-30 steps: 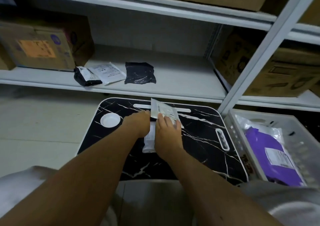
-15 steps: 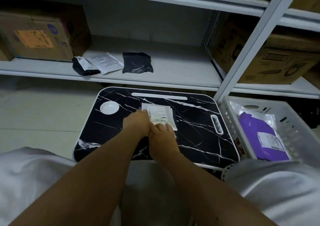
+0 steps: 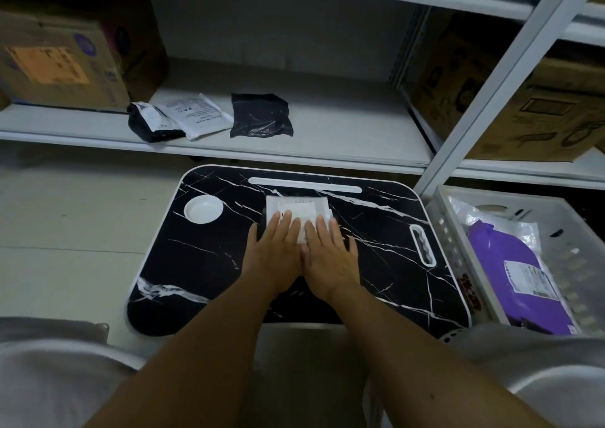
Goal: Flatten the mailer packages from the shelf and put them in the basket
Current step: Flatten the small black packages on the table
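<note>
A: Step? 
B: Flattening. The small white plastic mailer with a label (image 3: 296,210) is pressed on the black marble-pattern worktop (image 3: 209,264) by the left hand (image 3: 276,247) and right hand (image 3: 330,252), fingers straight, nothing gripped.

A: Next? 
B: Transfer to the white slatted plastic basket (image 3: 453,247) is judged due (three mailers are left on the shelf).

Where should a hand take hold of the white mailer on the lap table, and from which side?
Probably its far edge: the white mailer lies flat on the lap table, and both palms cover its near half. The right hand could pinch the exposed right corner.
</note>
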Motion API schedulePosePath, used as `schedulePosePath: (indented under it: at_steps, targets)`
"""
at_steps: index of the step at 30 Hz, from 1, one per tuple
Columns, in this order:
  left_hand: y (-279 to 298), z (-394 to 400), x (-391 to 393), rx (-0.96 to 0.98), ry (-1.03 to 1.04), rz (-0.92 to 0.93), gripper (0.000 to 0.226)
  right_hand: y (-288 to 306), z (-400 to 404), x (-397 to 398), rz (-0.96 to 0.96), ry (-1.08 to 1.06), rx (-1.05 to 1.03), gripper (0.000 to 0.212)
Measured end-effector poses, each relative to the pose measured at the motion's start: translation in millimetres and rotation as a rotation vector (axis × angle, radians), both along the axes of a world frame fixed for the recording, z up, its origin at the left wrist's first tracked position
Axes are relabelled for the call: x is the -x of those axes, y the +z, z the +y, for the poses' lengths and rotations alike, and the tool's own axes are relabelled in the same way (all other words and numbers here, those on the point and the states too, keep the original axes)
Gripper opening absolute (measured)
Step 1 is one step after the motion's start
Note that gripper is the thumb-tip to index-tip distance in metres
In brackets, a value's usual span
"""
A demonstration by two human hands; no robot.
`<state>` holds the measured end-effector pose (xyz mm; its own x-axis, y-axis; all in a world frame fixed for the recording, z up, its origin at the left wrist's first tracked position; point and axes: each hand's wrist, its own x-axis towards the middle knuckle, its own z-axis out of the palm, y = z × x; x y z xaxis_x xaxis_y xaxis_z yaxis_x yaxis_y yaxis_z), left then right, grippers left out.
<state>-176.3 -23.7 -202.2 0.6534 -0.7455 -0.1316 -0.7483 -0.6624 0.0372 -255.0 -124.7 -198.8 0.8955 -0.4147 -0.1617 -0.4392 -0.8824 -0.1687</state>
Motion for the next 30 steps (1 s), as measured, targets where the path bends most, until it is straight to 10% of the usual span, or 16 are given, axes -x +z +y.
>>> schedulePosePath:
  at_steps: [21, 30]
  targets:
    - [-1.9, -24.5, -16.9, 0.09, 0.044, -0.059, 0.032, -0.5, -17.4, -47.4, -0.119, 0.047, 0.148, 0.025]
    - [-19.6, -19.5, -27.8, -0.019, 0.031, 0.125, 0.054, -24.1, -31.1, -39.3, -0.029, 0.0, -0.102, 0.05]
